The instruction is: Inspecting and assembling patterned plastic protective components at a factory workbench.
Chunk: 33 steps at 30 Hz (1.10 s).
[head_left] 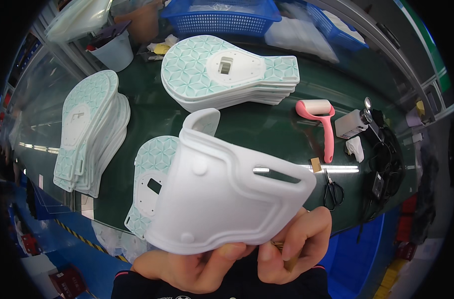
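Observation:
A white moulded plastic panel (227, 194) with a curved end, raised ridges and a long slot is held up tilted in front of me. My left hand (194, 269) is closed on its lower edge, thumb pressed against the face. Close to the same edge, my right hand (296, 246) has its fingers curled in a pinch. A small brownish bit shows between them, too hidden to name. Behind the panel, partly covered by it, lies a flat panel with a green leaf-like pattern (155, 154) and a rectangular hole.
Stacks of patterned panels stand at the back (187, 65) and left (87, 129) of the dark green table (142, 114). On the right are a pink-handled roller (327, 134), a bottle (351, 124), scissors (332, 192) and black cables (386, 159). A blue basket (222, 22) stands behind.

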Motion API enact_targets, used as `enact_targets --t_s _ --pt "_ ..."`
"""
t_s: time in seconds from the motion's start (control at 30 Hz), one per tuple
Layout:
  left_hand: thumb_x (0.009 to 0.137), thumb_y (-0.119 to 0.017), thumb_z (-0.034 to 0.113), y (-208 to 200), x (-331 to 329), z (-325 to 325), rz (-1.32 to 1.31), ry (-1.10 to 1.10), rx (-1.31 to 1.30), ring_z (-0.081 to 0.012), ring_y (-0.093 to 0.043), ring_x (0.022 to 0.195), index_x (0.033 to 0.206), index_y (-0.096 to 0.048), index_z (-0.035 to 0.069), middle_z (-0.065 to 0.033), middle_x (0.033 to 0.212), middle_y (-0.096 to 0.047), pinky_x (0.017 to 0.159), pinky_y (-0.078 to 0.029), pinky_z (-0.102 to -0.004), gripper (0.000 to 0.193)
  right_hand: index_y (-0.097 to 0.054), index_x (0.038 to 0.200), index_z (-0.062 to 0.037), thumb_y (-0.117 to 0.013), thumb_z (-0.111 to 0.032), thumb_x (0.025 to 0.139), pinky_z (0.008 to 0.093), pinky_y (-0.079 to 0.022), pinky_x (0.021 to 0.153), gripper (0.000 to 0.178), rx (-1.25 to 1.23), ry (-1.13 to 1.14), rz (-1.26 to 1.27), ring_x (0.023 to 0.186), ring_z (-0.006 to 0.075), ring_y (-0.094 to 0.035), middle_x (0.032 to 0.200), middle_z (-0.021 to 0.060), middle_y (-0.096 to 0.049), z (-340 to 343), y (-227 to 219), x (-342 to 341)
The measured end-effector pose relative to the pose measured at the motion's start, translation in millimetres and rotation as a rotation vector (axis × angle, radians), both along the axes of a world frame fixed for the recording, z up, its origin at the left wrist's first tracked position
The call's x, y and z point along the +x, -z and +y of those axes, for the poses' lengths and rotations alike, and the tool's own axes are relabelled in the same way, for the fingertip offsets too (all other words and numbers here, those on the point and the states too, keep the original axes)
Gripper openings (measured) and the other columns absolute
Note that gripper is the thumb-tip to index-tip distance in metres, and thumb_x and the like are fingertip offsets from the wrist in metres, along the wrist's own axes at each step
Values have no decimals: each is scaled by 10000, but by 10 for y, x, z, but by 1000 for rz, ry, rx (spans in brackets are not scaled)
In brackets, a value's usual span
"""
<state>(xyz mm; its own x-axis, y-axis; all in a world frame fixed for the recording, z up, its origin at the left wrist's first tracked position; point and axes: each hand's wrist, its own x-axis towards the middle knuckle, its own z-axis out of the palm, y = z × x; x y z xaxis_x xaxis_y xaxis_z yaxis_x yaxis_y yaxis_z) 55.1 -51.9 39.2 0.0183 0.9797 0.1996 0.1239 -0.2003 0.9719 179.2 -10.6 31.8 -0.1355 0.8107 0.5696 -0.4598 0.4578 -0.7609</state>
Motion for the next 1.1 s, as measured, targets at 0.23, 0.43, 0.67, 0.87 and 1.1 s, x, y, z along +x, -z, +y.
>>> enact_targets --t_s 0.23,0.43,0.67,0.87,1.1 --pt "841 -453 326 -27 132 53 -207 -131 -37 -150 -561 635 1082 -414 -78 -191 871 -596 569 -457 -227 472 -371 805 -2 -546 116 673 266 -479 595 249 -66 13 -76 588 138 -520 671 95 -486 -38 -8 -9" --pt "840 -461 285 -72 69 100 -333 56 26 -166 -574 650 1090 -390 -94 -209 882 -589 571 -466 -244 460 -372 801 -7 -543 122 677 260 -482 606 248 -26 -114 117 597 149 -535 736 118 -484 49 45 -42" --pt "838 -453 240 -88 121 82 -341 -59 -52 -138 -554 647 1097 -379 -93 -200 878 -593 586 -459 -231 428 -349 831 -6 -545 124 676 282 -492 613 282 -30 -20 -89 607 159 -548 723 117 -485 -8 7 26" --pt "839 -434 179 -53 32 73 -384 14 -70 -155 -557 757 1109 -353 -99 -199 918 -572 650 -462 -255 396 -352 828 0 -545 124 668 266 -483 581 279 -12 -72 33 593 166 -556 711 103 -487 30 13 -26" --pt "856 -416 315 -71 -21 26 -301 59 -148 -243 -577 838 1169 -302 -67 -225 954 -562 699 -478 -296 507 -395 812 8 -556 120 656 317 -505 577 251 -112 -128 173 610 187 -548 656 130 -500 4 6 -30"
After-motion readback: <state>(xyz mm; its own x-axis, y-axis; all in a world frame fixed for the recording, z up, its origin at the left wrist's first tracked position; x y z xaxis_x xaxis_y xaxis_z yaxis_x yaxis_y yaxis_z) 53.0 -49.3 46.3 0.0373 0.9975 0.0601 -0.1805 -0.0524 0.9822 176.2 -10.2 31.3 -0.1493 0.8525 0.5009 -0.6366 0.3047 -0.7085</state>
